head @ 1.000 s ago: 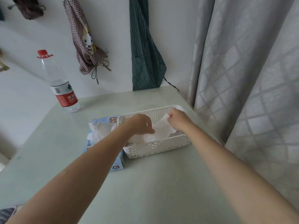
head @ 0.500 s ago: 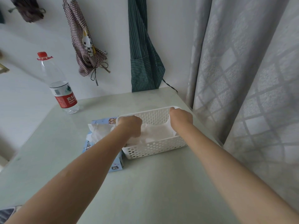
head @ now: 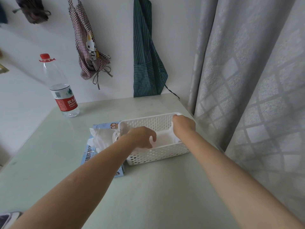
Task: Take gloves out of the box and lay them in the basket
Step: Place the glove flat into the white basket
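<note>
Thin white disposable gloves (head: 164,139), likely limp and slippery, lie in the white perforated plastic basket (head: 158,154), best pinched at an edge; left hand (head: 142,137) hovers loosely curled and empty, right hand's (head: 184,125) grip I cannot tell.

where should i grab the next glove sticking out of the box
Pinch the white glove tuft poking out of the box opening and pull straight up from above. It stands loose above the flat-lying box, left of the basket, so fingers likely get clear access there.

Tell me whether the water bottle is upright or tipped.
Upright: the water bottle stands on its base on the table, red cap on top.
</note>
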Motion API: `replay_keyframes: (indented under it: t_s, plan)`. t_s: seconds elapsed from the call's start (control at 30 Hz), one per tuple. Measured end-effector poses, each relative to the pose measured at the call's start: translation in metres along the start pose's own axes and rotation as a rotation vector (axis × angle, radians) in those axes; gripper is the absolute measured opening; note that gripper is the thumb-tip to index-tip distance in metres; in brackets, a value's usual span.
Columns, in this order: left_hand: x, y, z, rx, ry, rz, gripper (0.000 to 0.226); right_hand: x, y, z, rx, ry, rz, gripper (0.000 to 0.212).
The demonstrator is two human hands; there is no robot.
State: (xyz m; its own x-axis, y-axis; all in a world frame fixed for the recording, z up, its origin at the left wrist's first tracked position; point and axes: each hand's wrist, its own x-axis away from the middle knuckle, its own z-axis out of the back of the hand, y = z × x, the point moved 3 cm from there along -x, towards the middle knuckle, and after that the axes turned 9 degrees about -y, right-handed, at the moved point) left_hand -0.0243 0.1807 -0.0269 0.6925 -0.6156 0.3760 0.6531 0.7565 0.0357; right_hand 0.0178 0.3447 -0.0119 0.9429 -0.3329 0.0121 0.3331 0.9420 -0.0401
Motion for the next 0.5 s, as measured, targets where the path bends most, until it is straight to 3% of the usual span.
replay_keyframes:
  t_s: [0.17, 0.27, 0.37, 0.5]
  plan:
    - [0.000, -0.001, -0.005, -0.166, -0.062, 0.092, 0.021, -0.002, 0.003, 0.001, 0.002, 0.016, 0.007, 0.032]
    - [0.004, -0.008, -0.001, -0.342, -0.142, 0.207, 0.004, -0.002, 0.002, 0.001, 0.008, 0.018, 0.013, 0.032]
    - [0.008, -0.012, 0.004, -0.417, -0.214, 0.280, 0.011, 0.000, 0.002, 0.001, -0.001, 0.011, 0.010, 0.033]
    - [0.012, -0.013, 0.015, -0.354, -0.127, 0.277, 0.008, 0.003, -0.003, 0.005, -0.020, 0.006, -0.029, 0.042]
